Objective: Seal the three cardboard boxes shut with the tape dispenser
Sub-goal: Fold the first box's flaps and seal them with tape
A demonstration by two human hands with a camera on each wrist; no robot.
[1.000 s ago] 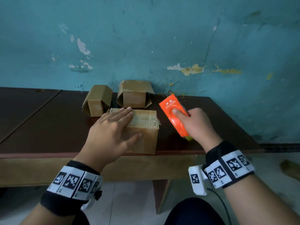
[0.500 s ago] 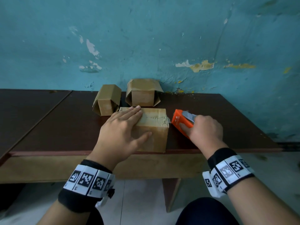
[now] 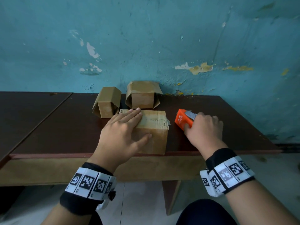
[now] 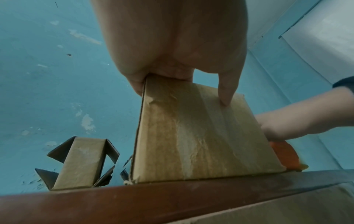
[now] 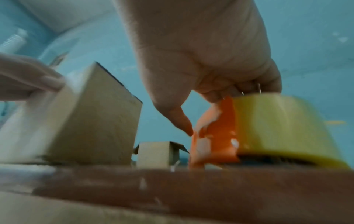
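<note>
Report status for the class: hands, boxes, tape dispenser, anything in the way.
Left hand flat on near box. Right hand grips orange tape dispenser, low beside the box. Two rear boxes with flaps splayed. Nothing in the way.

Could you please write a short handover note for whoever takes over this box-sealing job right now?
Left hand: flat on top of the near box, fingers straight, thumb against its front face, steadying it.
Right hand: grips the orange tape dispenser, low over the table just right of the near box, apart from it.
Near box: at the front edge, flaps closed, tape visible across its top and front.
Two other boxes, the left rear box and the right rear box, stand by the wall with flaps splayed, so they appear unsealed.
Left to do: check the near box's seal, then close and tape the two rear boxes.
</note>
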